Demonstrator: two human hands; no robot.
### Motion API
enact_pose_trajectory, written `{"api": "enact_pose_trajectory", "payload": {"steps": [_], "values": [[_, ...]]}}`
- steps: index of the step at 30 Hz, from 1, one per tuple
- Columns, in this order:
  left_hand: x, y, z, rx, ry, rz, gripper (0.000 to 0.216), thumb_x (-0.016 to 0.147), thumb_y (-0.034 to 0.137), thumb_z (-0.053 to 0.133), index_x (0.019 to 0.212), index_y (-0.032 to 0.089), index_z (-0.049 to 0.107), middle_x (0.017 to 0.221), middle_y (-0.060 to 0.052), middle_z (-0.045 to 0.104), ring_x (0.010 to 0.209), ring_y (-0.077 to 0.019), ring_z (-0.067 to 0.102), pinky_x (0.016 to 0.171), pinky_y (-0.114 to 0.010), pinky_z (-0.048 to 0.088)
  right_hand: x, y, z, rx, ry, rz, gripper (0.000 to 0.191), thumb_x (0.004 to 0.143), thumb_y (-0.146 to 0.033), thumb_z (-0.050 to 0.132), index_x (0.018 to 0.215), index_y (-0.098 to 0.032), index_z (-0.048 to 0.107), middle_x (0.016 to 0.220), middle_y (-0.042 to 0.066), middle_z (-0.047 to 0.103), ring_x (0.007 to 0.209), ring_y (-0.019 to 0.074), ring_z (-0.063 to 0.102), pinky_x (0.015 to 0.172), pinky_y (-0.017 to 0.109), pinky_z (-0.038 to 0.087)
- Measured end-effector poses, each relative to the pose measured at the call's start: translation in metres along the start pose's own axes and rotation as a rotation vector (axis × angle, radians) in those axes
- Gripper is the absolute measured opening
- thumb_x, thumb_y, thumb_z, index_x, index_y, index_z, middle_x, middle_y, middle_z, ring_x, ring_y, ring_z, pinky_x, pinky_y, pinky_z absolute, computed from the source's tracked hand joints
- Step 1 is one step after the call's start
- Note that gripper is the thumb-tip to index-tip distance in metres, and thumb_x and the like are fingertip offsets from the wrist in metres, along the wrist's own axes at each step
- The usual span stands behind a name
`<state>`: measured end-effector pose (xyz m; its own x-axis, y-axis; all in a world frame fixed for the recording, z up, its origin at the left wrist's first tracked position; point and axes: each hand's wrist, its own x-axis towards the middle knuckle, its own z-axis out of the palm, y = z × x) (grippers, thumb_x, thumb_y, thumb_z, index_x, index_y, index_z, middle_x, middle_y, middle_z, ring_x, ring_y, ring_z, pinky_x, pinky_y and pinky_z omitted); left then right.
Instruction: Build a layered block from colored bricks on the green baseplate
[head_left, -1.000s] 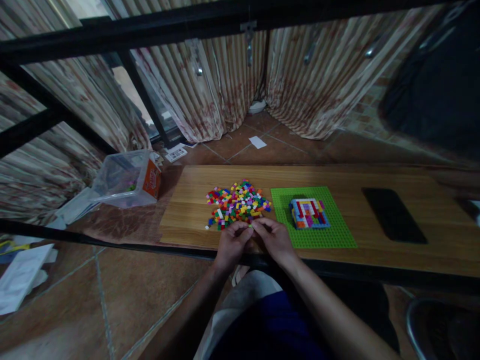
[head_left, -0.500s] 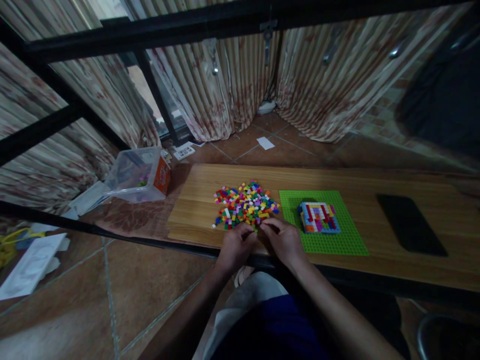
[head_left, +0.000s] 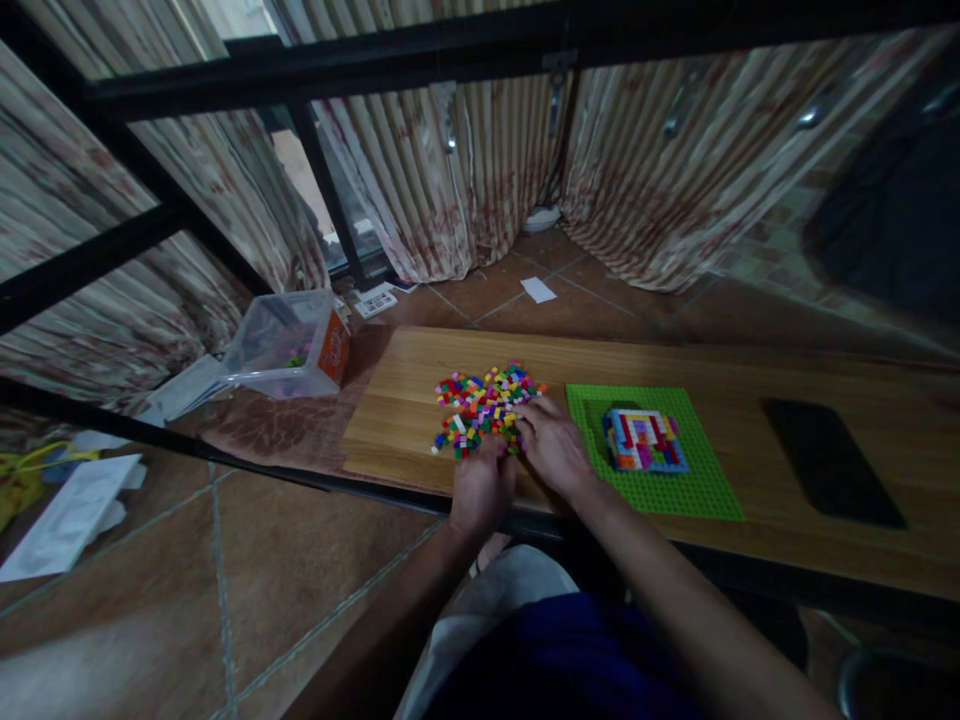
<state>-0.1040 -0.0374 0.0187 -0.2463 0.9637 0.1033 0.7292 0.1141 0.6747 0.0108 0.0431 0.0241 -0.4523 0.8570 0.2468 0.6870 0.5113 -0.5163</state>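
Hands on brick pile (head_left: 486, 403): right hand (head_left: 553, 447) spread over it, left hand (head_left: 482, 487) curled at near edge, grip unclear.

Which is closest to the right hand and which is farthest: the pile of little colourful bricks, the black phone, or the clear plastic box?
From the right hand:
1. Pile of small colourful bricks, touching its fingertips, just left.
2. Clear plastic box, off the board to the far left.
3. Flat black phone, far right on the wooden board, a little farther.
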Motion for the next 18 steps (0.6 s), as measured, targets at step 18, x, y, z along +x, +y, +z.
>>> {"api": "enact_pose_trajectory", "payload": {"steps": [18], "values": [[0.018,0.0,-0.013,-0.677,-0.018,-0.024,0.034,0.083,0.028,0.06,0.115,0.018,0.06,0.101,-0.006,0.068,0.089,-0.0163,0.064,0.08,-0.027,0.051,-0.003,-0.01,-0.018,0.813,-0.012,0.276,0.024,0.077,-0.039,0.063,0.085,-0.018,0.072,0.077,0.003,0.071,0.068,0.016,0.062,0.065,0.028,0.047]]}}
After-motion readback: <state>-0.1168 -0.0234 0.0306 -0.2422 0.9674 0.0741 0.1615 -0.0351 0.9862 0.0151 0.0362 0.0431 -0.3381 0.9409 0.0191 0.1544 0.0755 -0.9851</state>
